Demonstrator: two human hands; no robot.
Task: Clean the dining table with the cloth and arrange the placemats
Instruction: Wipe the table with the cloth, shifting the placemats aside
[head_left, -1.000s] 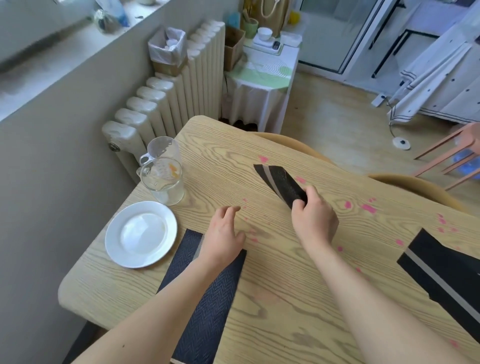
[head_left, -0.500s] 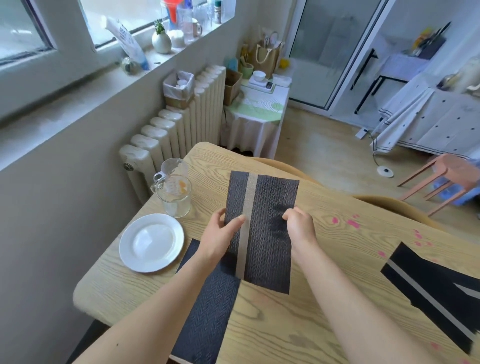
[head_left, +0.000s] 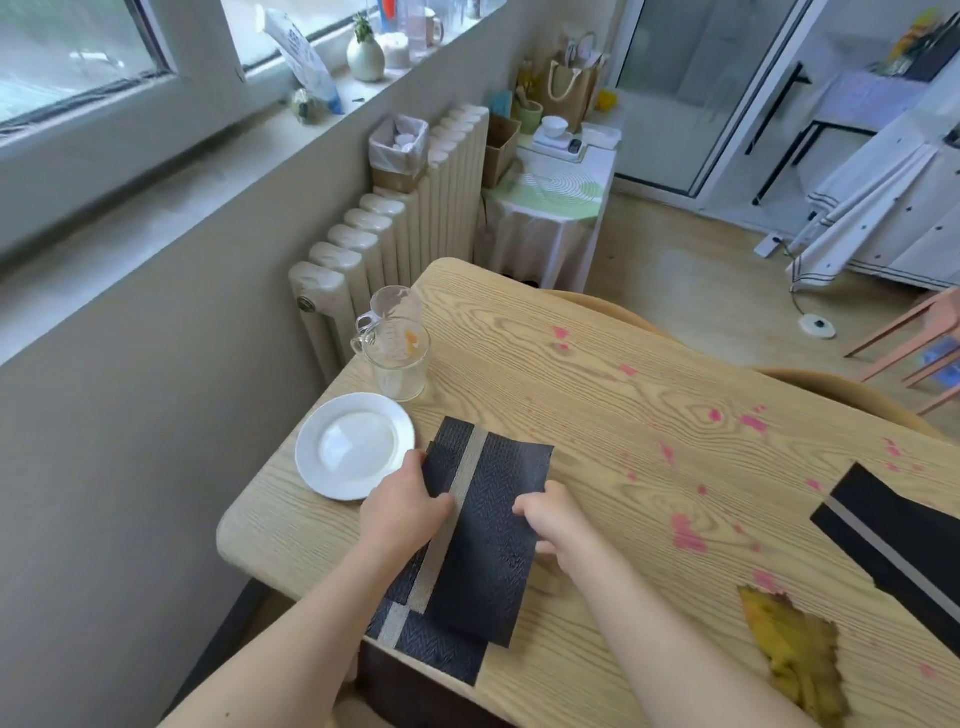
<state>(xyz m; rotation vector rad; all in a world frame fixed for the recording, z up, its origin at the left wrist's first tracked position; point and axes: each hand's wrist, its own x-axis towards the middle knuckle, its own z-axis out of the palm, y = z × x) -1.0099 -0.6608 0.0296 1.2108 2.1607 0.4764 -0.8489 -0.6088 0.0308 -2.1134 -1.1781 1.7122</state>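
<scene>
A black woven placemat (head_left: 493, 525) with a grey stripe lies on top of a second black placemat (head_left: 431, 649) near the front left of the wooden table (head_left: 597, 395). My left hand (head_left: 402, 512) grips the top mat's left edge, thumb on the stripe. Its right edge is held by my right hand (head_left: 553, 519), fingers curled. A third black placemat (head_left: 904, 545) lies at the table's right edge. Pink stains (head_left: 685, 532) are scattered over the tabletop. No cloth is in view.
A white plate (head_left: 353, 441) sits left of the mats, with two glass mugs (head_left: 397, 358) behind it. A yellow dried leaf (head_left: 795, 649) lies at the front right. A radiator (head_left: 395, 244) and a wall stand to the left, with chairs behind the table.
The placemat was picked up from the table's middle by my right hand, taken in both hands, and brought down onto the mat at the front left. The camera has tilted up.
</scene>
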